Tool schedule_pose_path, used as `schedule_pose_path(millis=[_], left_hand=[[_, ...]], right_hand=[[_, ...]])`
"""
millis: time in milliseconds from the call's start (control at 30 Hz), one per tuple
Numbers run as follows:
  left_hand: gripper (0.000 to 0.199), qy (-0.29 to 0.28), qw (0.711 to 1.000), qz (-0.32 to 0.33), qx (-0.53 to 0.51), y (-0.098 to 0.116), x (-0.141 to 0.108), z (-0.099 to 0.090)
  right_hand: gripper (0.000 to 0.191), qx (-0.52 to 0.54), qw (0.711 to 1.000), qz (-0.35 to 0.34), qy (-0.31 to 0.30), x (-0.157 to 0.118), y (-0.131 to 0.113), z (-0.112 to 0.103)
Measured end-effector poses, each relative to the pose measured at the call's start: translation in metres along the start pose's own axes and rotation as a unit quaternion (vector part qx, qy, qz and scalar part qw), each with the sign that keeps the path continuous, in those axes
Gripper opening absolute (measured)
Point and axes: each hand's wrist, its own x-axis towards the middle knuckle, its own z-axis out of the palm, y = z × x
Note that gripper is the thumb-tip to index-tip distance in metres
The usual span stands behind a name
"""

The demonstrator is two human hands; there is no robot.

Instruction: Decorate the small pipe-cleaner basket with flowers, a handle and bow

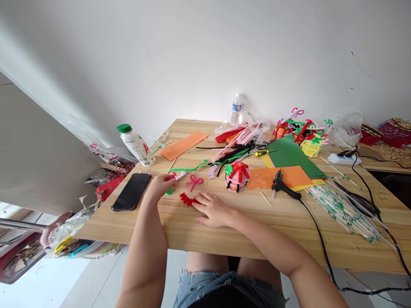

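- My right hand (210, 209) lay low on the near side of the pink bow (194, 181), fingers loosely spread, not closed round anything.
- The red coil (187, 199) sat just nearer than the bow, its right end at those fingertips.
- My left hand (161, 186) was left of the bow, fingers drawn together beside a lilac curl (180, 176); whether they pinched anything, I couldn't tell.
- Beyond the bow ran a fuzzy green strip (188, 170).

Table (180, 235) — phone (131, 192) at left, bottle (138, 147) behind it, bow (195, 182) mid-table, coil (187, 199) before bow at right hand (212, 209), ornament (237, 177) right of bow, glue gun (284, 188) partly on card (297, 173), sticks (345, 211) farther right — power strip (345, 159) behind sticks
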Motion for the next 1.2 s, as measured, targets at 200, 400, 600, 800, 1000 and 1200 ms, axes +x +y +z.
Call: schedule_pose_path(millis=[200, 400, 600, 800, 1000, 1200], left_hand=[[0.031, -0.071, 0.996, 0.009, 0.058, 0.009, -0.005, -0.001], [0.033, 0.053, 0.998, 0.018, 0.030, 0.034, -0.015, 0.011], [0.057, -0.281, 0.928, 0.156, -0.188, 0.063, -0.049, 0.047], [0.056, -0.438, 0.815, 0.144, -0.350, 0.075, -0.080, 0.078], [0.049, -0.441, 0.815, 0.128, -0.354, 0.086, -0.098, 0.097], [0.047, -0.510, 0.781, 0.091, -0.350, 0.083, -0.096, 0.098]], right_hand=[[0.013, -0.009, 0.998, 0.022, 0.058, -0.012, 0.006, -0.002], [0.019, 0.064, 0.988, 0.089, 0.113, -0.021, 0.012, -0.014], [0.010, 0.299, 0.911, 0.206, 0.195, -0.039, 0.015, -0.051], [0.025, 0.526, 0.784, 0.276, 0.180, -0.072, 0.014, -0.069], [0.029, 0.542, 0.749, 0.324, 0.201, -0.077, 0.016, -0.063], [0.016, 0.477, 0.790, 0.329, 0.197, -0.078, 0.020, -0.069]])
